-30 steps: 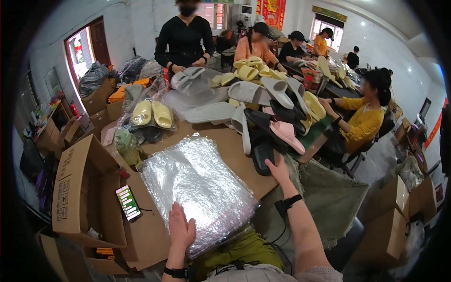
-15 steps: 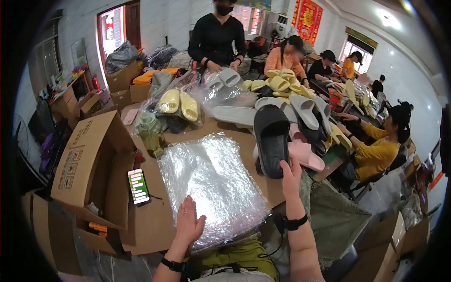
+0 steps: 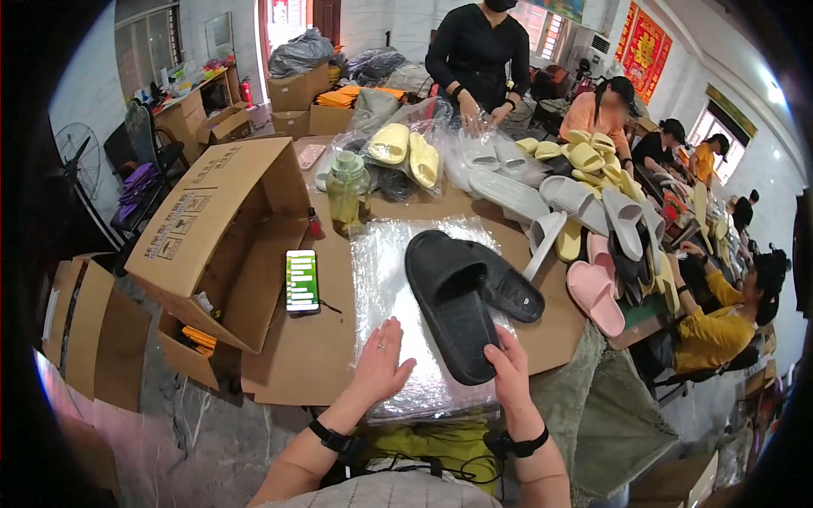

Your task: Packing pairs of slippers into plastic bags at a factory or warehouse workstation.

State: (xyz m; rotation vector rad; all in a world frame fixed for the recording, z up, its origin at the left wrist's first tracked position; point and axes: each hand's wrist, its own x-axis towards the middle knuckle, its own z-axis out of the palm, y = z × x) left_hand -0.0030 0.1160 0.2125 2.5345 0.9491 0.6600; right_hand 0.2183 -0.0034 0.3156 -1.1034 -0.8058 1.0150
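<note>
Black slippers (image 3: 464,296) gripped by right hand (image 3: 508,372) | left hand (image 3: 381,364) flat on plastic bags (image 3: 381,279) (near table edge)

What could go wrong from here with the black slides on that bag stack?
1. The right hand holds only the heel end of the black slides; the stacked pair may slip apart.
2. The left hand presses just the near part of the clear bags; the glossy stack could slide.
3. The phone lies close beside the bags and might get nudged.
</note>
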